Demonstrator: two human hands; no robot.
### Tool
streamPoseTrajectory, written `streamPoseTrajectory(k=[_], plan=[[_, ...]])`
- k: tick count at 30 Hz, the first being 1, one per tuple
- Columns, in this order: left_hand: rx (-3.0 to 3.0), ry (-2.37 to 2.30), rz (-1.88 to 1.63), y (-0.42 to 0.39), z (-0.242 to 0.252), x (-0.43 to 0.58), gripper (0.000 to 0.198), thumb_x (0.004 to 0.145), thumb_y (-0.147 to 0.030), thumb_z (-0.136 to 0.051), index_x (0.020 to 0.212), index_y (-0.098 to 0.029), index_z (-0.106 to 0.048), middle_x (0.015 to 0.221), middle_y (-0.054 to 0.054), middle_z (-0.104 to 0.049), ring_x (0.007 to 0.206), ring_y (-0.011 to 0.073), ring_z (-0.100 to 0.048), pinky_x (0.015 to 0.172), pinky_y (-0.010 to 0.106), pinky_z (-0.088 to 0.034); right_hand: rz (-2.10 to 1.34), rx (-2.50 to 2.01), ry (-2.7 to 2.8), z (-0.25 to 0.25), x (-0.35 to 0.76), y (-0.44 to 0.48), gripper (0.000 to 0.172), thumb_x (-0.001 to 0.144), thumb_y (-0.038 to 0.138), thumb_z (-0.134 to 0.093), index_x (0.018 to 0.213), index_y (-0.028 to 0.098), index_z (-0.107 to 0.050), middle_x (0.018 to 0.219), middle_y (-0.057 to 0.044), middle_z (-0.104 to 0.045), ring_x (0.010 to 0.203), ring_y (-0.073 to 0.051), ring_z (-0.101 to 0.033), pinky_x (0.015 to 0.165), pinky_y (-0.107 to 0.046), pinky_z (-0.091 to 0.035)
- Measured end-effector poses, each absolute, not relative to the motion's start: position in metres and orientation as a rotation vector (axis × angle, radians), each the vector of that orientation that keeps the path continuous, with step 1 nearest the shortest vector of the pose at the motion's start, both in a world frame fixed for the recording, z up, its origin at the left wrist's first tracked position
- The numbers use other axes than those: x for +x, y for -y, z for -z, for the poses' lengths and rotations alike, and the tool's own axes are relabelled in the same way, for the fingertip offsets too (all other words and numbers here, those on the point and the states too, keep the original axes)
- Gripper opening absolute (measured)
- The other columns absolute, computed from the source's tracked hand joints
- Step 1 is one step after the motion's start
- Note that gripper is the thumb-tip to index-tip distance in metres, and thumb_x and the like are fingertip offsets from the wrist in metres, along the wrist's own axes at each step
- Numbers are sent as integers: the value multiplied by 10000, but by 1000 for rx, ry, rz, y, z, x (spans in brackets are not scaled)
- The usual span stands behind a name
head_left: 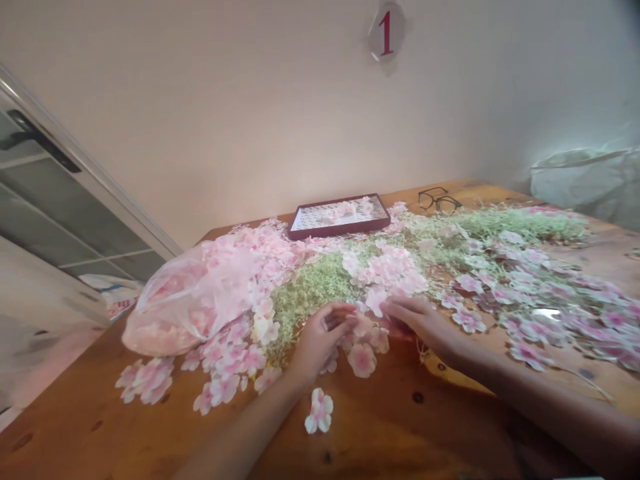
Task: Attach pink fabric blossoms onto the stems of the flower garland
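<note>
My left hand is over the near part of the flower pile, its fingers curled in towards the thumb. Whatever lies between those fingertips is too small or blurred to make out. Facing it, my right hand has its fingers pressed together at the edge of a pale pink artificial flower. Just below and between the hands lie peach-pink artificial flowers. One loose white-and-pink flower rests on the wood nearer to me. Behind my left hand spreads a heap of green artificial sprigs.
A clear plastic bag full of pink flowers sits on the wooden table at left. A dark-rimmed tray holding a few flowers stands near the wall. Glasses lie at the back. More flowers on green stems cover the right side.
</note>
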State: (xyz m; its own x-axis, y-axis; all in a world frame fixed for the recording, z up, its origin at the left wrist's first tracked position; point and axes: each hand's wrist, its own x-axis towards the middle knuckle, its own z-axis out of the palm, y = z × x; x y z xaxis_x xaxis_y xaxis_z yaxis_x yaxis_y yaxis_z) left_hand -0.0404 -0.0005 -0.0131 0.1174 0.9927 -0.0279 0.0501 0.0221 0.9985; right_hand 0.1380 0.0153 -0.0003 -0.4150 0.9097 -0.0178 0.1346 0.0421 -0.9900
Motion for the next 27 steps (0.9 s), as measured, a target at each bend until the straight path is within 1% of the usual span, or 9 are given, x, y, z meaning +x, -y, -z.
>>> streamPoseTrajectory(k=[3,7,9,12,14,17,19,23,27], plan=[[1444,-1142,-1093,8,5,-39,126,702,-271,-558,772,-169,-584,837,35,-575,833,142,-537,753,243,-405,-1819,-988,1400,1,137,-14,282,765,359,-412,568,159,-427,484,46,-357,408,-47,-301,390,-193,-197],[1678,-1112,-1096,17,-4,-36,92,701,-258,-557,714,-187,-615,1125,56,-475,1074,201,-417,900,310,-321,-2271,-872,1232,2,135,-12,231,732,305,-449,569,142,-429,480,57,-349,378,-19,-214,390,-181,-142],[1698,-1115,-1093,19,-4,-36,86,703,-255,-555,722,-193,-612,1171,50,-449,1106,208,-388,925,324,-295,-2333,-854,1287,1,133,-11,211,720,273,-445,559,138,-432,476,55,-352,374,-16,-209,391,-180,-137],[1596,-1120,-1093,18,-1,-36,98,718,-264,-537,759,-184,-578,939,47,-565,935,172,-506,846,301,-362,-2190,-966,1482,-1,133,-8,248,745,302,-409,561,140,-445,464,44,-362,374,-30,-268,381,-183,-155],[1505,-1144,-1108,16,2,-36,129,708,-271,-549,805,-186,-547,821,24,-568,827,149,-534,776,276,-398,-1996,-1031,1591,-3,135,-7,280,772,377,-388,625,150,-462,513,30,-411,415,-48,-344,390,-183,-214],[1434,-1174,-1150,13,5,-36,223,687,-271,-572,890,-200,-510,824,11,-543,805,134,-528,745,255,-408,-1593,-1018,1746,-5,136,-6,259,735,426,-473,821,182,-469,723,-1,-509,594,-86,-465,510,-196,-349],[1418,-1177,-1164,12,6,-36,253,681,-272,-577,912,-202,-499,800,6,-533,789,127,-526,737,249,-409,-1375,-995,1865,-4,135,-5,313,694,418,-537,895,189,-465,805,-13,-528,679,-107,-490,581,-210,-380],[1401,-1171,-1147,11,6,-34,274,666,-282,-589,911,-196,-500,805,13,-536,786,129,-526,720,238,-410,-1143,-1007,2014,-1,132,-6,232,743,394,-481,733,165,-517,709,-10,-537,628,-105,-482,536,-207,-360],[1363,-1178,-1063,12,7,-34,283,666,-315,-583,906,-181,-515,812,25,-548,800,139,-527,696,228,-409,-1038,-1017,2012,3,132,-9,250,768,369,-447,650,157,-508,626,2,-514,574,-92,-450,505,-198,-337]])
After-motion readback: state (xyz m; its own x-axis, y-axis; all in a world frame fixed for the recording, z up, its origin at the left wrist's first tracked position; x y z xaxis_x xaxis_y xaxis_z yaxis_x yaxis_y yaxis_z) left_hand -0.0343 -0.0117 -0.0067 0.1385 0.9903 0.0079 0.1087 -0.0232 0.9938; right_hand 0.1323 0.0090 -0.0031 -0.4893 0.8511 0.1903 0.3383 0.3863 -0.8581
